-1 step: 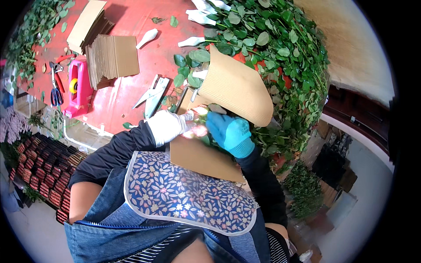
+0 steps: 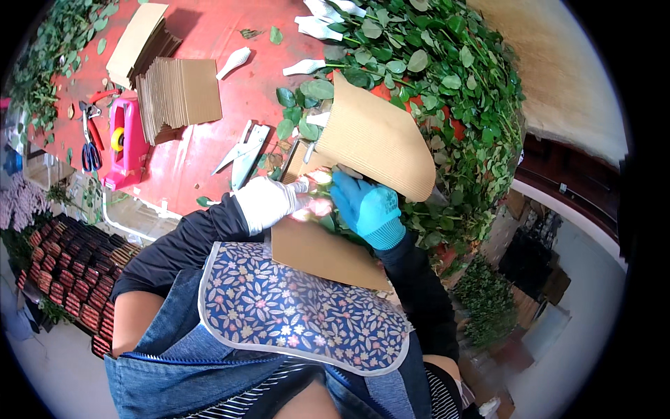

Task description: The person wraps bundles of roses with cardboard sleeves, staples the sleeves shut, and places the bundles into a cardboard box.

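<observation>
**Wrapping flower stems in corrugated card at a red table**

At the near edge of a red worktable (image 2: 209, 150), a person in a floral apron looks down at two gloved hands meeting over a bunch of flowers. The left hand (image 2: 269, 202), in a white glove, has its fingers curled around pale pink blooms (image 2: 317, 202) where they sit against a sheet of brown corrugated card (image 2: 328, 255). The right hand (image 2: 366, 208), in a blue glove, is closed on the leafy stems just beside it, fingers bent over the bunch (how firmly it presses cannot be told). A second stretch of card (image 2: 377, 140) curves up and away behind the hands, so the bunch appears to lie inside a half-formed sleeve.

The step in hand looks like gathering the heads level and rolling the card round them. The next move would likely call for keeping one hand clamped on the bunch while the other draws the loose flap over.

Further back lie white-handled shears (image 2: 244, 150), a stack of cut card sheets (image 2: 181, 94), a pink tape dispenser (image 2: 125, 143), and a heap of green foliage (image 2: 447, 91) to the right.
</observation>
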Tool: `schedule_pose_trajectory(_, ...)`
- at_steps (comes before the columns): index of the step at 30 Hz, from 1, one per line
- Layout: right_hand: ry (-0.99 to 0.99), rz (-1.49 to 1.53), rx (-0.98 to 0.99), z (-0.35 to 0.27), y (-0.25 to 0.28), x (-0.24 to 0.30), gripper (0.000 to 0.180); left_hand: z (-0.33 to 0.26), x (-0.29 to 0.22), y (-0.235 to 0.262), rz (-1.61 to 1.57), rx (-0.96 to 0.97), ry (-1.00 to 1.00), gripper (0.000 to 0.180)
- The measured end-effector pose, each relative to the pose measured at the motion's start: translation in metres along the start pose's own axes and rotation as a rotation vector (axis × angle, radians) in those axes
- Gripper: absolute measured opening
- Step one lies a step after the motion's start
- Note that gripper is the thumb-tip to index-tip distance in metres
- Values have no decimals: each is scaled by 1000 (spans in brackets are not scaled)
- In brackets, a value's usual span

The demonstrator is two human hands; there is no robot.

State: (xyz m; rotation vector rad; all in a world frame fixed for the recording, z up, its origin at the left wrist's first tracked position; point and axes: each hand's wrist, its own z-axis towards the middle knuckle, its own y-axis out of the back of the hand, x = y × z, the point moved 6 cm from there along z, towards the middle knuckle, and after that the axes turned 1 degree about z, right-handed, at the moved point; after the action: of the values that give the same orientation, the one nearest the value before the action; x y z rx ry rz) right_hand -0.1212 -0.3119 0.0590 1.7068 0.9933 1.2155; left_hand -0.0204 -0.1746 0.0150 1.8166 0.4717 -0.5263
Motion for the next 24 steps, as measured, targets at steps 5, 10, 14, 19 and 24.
schedule_pose_trajectory(5, -40, -281, -82, 8, -38, -17, 38, -1, -4, 5, -17, -3, -33, 39)
schedule_pose_trajectory(10, -102, -139, -1, 22, -42, -3, 21, -1, 6, -10, -100, 2, 9, 40)
schedule_pose_trajectory(14, -79, -189, -21, 20, -37, -4, 19, -2, 0, 0, 34, -208, -134, 33)
schedule_pose_trajectory(19, -56, -154, -26, 20, -33, -1, 17, -2, -1, 5, 33, -241, -154, 31)
schedule_pose_trajectory(24, -54, -179, -49, 20, -42, -4, 17, 2, -2, 15, 0, -242, -167, 32)
